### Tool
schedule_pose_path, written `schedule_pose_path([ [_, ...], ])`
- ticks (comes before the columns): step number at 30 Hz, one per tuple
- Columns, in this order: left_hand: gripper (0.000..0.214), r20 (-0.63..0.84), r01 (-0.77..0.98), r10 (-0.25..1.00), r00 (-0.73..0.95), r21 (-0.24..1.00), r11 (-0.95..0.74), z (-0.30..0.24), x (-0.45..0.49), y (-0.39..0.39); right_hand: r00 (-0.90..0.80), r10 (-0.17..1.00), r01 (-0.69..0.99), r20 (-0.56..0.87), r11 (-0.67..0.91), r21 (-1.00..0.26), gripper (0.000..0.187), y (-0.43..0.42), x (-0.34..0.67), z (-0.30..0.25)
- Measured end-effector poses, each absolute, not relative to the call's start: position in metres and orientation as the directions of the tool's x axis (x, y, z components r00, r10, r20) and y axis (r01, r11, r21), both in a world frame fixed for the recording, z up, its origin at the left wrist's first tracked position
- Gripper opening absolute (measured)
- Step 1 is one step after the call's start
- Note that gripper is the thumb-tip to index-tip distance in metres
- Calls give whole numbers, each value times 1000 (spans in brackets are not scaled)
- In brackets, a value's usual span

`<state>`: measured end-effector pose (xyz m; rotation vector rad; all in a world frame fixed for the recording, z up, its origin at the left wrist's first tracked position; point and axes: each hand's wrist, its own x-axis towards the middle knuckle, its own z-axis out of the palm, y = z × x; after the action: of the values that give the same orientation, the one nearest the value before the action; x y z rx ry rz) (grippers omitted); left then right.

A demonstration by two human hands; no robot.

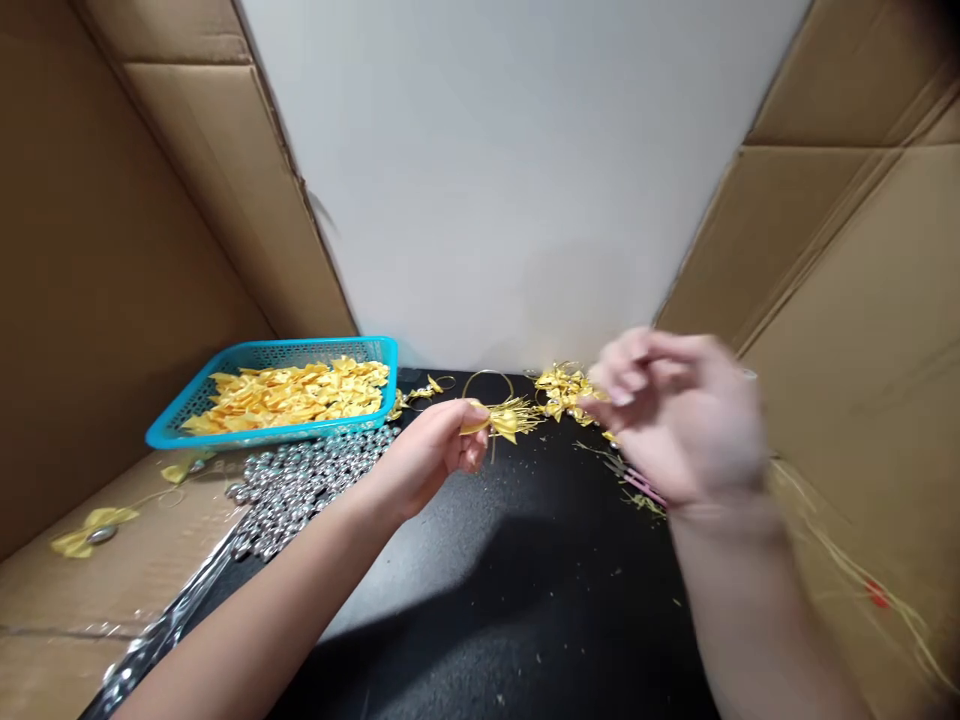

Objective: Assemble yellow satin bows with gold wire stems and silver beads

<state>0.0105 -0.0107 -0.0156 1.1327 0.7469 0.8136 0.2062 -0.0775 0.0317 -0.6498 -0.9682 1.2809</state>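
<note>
My left hand (442, 440) is closed, its thumb and fingers pinching a yellow ribbon bow (504, 422). Thin gold strands fan out from the bow to the right, and a gold cord loop stands up behind it. My right hand (675, 410) is raised at the right, blurred by motion. Its fingers are half curled with the thumb apart from them, and I see nothing between them. Behind that hand lies a pile of yellow bows (562, 388) with silver beads. Pink-handled scissors (643, 487) lie partly hidden below it, among cord scraps.
A blue basket (270, 432) full of yellow bows stands at the left. Many silver beads (300, 490) are spread before it on the black table (480, 600). Cardboard walls (187, 180) rise on both sides, with a white panel (510, 180) at the back. Loose yellow cords (847, 560) hang at the right.
</note>
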Motion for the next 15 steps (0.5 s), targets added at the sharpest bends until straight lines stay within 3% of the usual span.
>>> schedule_pose_path([
  [5,24,16,-178,892,452,981,73,-2,4,-21,-158,982,-583,99,-12,-812,16,-61,172,22],
  [15,23,22,-206,898,440,976,77,1,3,-24,-173,974,-526,148,36,-850,21,-67,166,19],
])
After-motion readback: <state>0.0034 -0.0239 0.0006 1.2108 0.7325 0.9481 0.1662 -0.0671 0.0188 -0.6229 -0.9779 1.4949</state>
